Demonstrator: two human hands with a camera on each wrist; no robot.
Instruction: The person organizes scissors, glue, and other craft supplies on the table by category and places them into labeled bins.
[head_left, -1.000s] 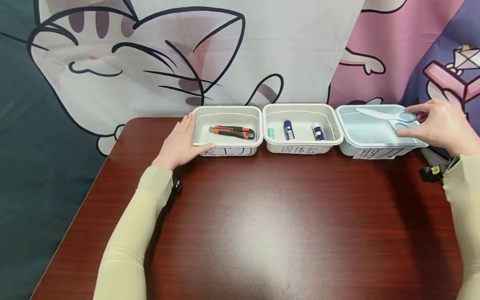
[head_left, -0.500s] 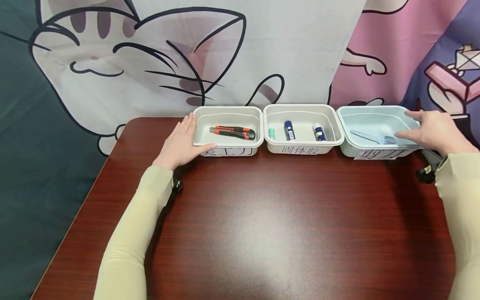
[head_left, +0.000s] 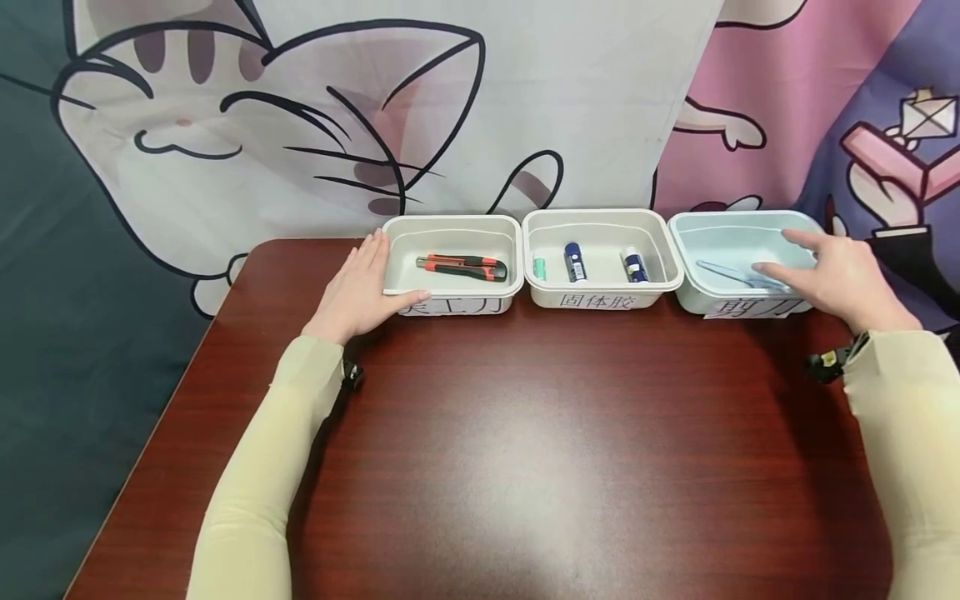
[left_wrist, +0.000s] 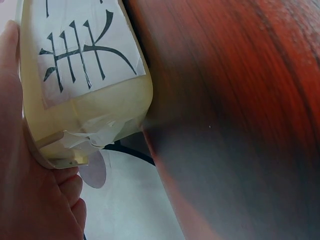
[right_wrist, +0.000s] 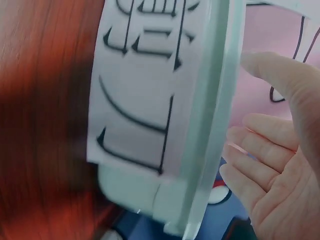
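Note:
My left hand [head_left: 351, 287] rests on the left corner of a cream bin [head_left: 453, 222], fingers straight along its side and thumb on the front rim. Two red-and-black utility knives [head_left: 461, 267] lie in this bin. At the right, my right hand [head_left: 847, 279] is over the right end of a pale blue bin [head_left: 723, 237], holding nothing, thumb and fingers spread apart. Light blue scissors [head_left: 738, 273] lie inside, their handles partly hidden by the thumb. In the right wrist view the palm and relaxed fingers [right_wrist: 270, 130] show beyond the bin's rim.
Between these two stands another cream bin [head_left: 592, 217] with two blue-and-white glue sticks [head_left: 575, 262] and a small green item [head_left: 539, 268]. Paper labels [head_left: 600, 301] face front. The dark red wooden table [head_left: 480, 433] reaches toward the viewer; a printed cloth [head_left: 585, 92] hangs behind.
The scissors, pinched in my right hand a second ago, were let go into the pale blue bin. The right hand has since moved slightly left, fingers spread. My left hand has stayed put.

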